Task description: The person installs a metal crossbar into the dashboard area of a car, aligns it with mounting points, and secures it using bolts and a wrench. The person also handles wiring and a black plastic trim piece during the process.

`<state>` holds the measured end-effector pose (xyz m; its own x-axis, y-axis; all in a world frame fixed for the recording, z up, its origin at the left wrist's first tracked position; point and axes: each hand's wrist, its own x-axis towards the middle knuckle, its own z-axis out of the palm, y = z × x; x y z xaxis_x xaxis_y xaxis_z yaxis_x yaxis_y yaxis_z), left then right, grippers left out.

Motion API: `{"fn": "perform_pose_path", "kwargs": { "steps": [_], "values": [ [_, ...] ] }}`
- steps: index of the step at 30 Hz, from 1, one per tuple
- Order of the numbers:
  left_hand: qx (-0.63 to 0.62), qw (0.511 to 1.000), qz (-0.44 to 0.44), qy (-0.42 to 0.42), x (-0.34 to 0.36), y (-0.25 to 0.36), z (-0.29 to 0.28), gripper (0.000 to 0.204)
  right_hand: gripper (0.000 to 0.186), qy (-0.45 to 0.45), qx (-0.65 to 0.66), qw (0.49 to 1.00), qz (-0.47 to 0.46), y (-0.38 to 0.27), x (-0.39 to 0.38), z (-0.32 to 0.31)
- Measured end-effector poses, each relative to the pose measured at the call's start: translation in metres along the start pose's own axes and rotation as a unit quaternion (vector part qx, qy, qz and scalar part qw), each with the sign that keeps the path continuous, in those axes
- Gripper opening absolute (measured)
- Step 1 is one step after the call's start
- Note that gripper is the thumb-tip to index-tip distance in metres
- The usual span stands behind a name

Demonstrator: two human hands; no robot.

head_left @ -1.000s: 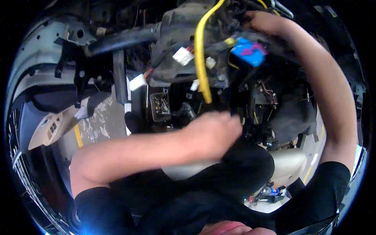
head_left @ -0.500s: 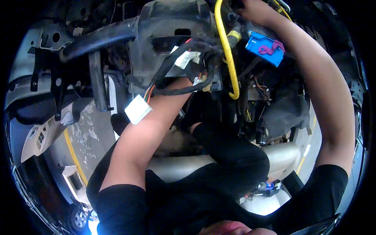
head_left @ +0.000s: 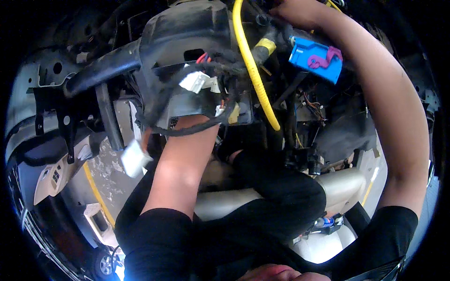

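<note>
My left forearm (head_left: 182, 164) reaches up under the dusty dark column housing (head_left: 185, 30); the hand is hidden behind it. A dark cable harness (head_left: 166, 131) with white connectors (head_left: 192, 82) hangs over that arm, another white connector (head_left: 135, 159) beside it. My right hand (head_left: 293, 13) is high at the upper edge, among dark parts, its fingertips too dim to make out. Below it are a blue connector (head_left: 302, 54) with a purple lever and a thick yellow corrugated cable (head_left: 258, 86).
A metal crossbar (head_left: 105, 70) and brackets (head_left: 68, 117) are at left, above a beige door panel (head_left: 56, 173). Loose wiring and a dark mat (head_left: 342, 133) sit at right. A pale seat (head_left: 342, 187) lies behind my legs, with small objects (head_left: 326, 225) on it.
My left hand has gone from low in front up behind the housing, out of sight. My right arm has risen slightly. The connectors and yellow cable have shifted.
</note>
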<state>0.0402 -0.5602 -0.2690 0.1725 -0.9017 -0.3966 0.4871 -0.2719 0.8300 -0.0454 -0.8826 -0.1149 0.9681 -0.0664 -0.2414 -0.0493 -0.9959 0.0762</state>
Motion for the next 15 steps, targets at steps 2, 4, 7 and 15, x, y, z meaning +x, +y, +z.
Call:
{"fn": "perform_pose_path", "kwargs": {
  "steps": [2,4,7,15],
  "values": [
    [0.010,1.000,0.004,0.005,0.003,0.004,-0.002,0.041,0.026,-0.079,-0.058,0.992,-0.077,-0.014,0.001,-0.031],
    [0.031,0.999,0.009,0.002,0.010,0.007,0.002,0.042,0.027,-0.098,-0.093,0.986,-0.094,-0.010,-0.001,-0.027],
    [0.103,0.994,0.027,-0.012,0.032,0.011,0.017,0.042,0.030,-0.146,-0.128,0.975,-0.111,0.007,0.001,0.003],
    [0.387,0.913,0.131,-0.010,0.079,0.020,0.030,0.045,0.040,-0.090,0.106,0.977,0.162,-0.023,-0.001,-0.025]
  ]
}}
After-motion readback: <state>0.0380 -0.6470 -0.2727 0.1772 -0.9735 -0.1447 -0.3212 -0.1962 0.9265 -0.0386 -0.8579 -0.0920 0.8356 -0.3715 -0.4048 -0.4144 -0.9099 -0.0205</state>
